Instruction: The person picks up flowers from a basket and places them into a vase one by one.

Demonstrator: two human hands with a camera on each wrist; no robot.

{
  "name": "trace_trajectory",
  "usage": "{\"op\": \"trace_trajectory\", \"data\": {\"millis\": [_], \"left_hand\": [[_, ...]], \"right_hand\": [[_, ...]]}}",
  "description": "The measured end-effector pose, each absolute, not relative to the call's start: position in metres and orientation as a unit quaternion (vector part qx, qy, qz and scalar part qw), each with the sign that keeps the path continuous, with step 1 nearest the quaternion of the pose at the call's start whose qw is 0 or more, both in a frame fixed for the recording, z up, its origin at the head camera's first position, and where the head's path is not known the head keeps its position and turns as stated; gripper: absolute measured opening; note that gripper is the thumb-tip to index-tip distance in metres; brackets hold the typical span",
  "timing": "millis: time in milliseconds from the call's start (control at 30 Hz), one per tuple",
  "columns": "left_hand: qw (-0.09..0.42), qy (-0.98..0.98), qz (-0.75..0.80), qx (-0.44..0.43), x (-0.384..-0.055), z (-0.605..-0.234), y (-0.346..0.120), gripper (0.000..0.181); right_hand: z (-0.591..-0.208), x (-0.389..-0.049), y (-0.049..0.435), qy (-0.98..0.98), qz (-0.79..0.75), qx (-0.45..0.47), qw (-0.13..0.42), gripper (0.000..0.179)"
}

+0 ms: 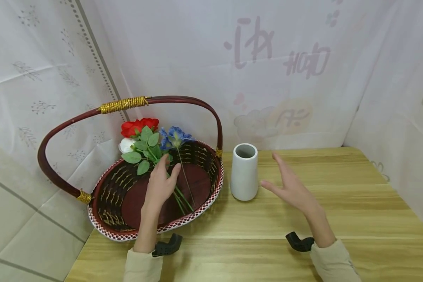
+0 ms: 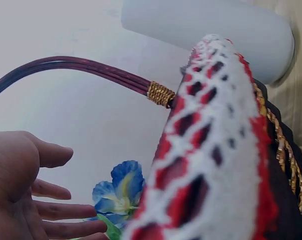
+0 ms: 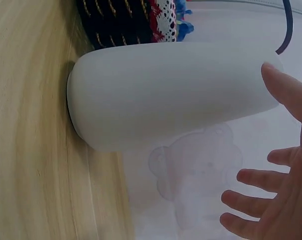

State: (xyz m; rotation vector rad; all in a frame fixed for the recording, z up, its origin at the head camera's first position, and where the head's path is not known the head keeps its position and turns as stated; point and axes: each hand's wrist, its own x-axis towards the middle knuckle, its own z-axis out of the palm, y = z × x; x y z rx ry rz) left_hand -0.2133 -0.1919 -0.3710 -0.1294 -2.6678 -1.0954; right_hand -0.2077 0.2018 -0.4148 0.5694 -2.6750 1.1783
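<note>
In the head view my left hand point(image 1: 160, 183) hovers over the dark red wicker basket point(image 1: 137, 203), thumb and fingers spread. Just beyond its fingertips lie red flowers point(image 1: 140, 126), a white flower point(image 1: 127, 145) and a blue flower point(image 1: 176, 137), heads at the far rim, stems crossing the basket. The left wrist view shows the palm holding nothing, near the blue flower point(image 2: 119, 192). A white vase point(image 1: 244, 172) stands upright right of the basket. My right hand point(image 1: 291, 186) is beside it, fingers extended; the right wrist view shows the thumb near the vase's point(image 3: 166, 95) mouth, contact unclear.
The basket's tall arched handle point(image 1: 183, 100), wrapped with gold cord, rises above the flowers. Everything stands on a wood-grain table point(image 1: 338, 203). Printed white curtains point(image 1: 183, 51) hang behind and at both sides. A black wrist device point(image 1: 299, 241) sits at each cuff.
</note>
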Motion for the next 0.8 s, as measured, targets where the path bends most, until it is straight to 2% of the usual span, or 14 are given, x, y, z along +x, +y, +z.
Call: {"op": "trace_trajectory", "data": {"millis": [433, 800], "left_hand": [[0.104, -0.9, -0.421, -0.045, -0.221, -0.353, -0.189, 0.065], [0.099, -0.894, -0.436, -0.037, -0.226, -0.347, -0.188, 0.062]], "right_hand": [[-0.419, -0.215, 0.182, -0.884, 0.415, 0.202, 0.068, 0.106], [-0.422, -0.218, 0.166, -0.863, 0.441, 0.234, 0.079, 0.104]]}}
